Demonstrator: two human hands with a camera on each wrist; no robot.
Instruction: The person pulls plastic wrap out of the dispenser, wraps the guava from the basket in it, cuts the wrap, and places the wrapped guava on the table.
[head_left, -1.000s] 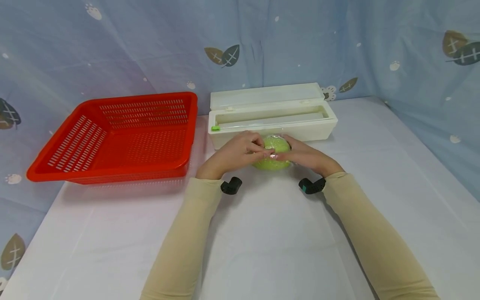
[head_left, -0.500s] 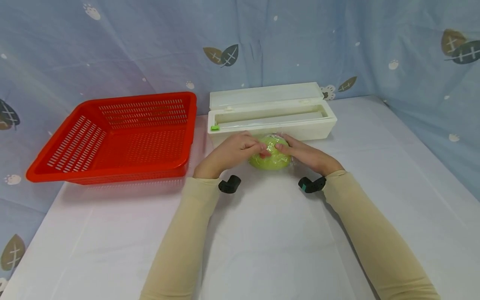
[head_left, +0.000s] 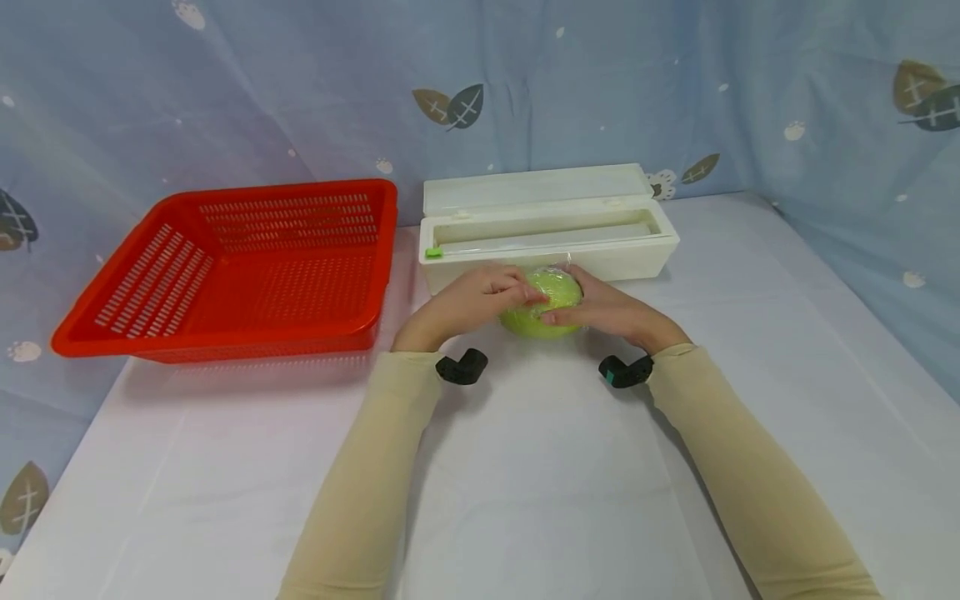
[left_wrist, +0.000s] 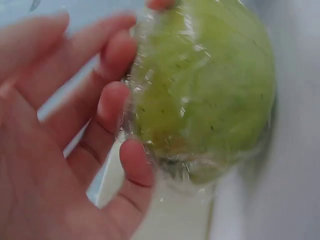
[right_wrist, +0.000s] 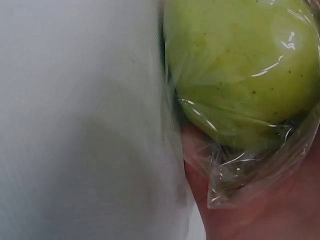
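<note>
A pale green, speckled round fruit (head_left: 542, 325) wrapped in cling film sits low at the table's middle, just in front of a white cling film box (head_left: 555, 260). My right hand (head_left: 622, 317) grips its right side, the thumb on the near side and the other fingers going behind it. On the left, my left hand (head_left: 468, 307) touches the upper side of the fruit. The left wrist view shows loosely bent fingers (left_wrist: 114, 102) with several tips against the crinkled film (left_wrist: 182, 172). A loose flap of film (right_wrist: 235, 185) lies over my right palm.
A red slotted basket (head_left: 247, 343) stands at the back left. The film box's lid (head_left: 536, 190) is raised, showing a roll (head_left: 540, 242) inside, and a green slider (head_left: 433, 252) sits on its rim. A patterned blue curtain (head_left: 300, 83) hangs behind the table (head_left: 555, 483).
A second ago my hands' fingertips met over the front of the fruit; they then drew apart. Now my left fingers have straightened over it, and my right thumb has slid lower on its near side.
</note>
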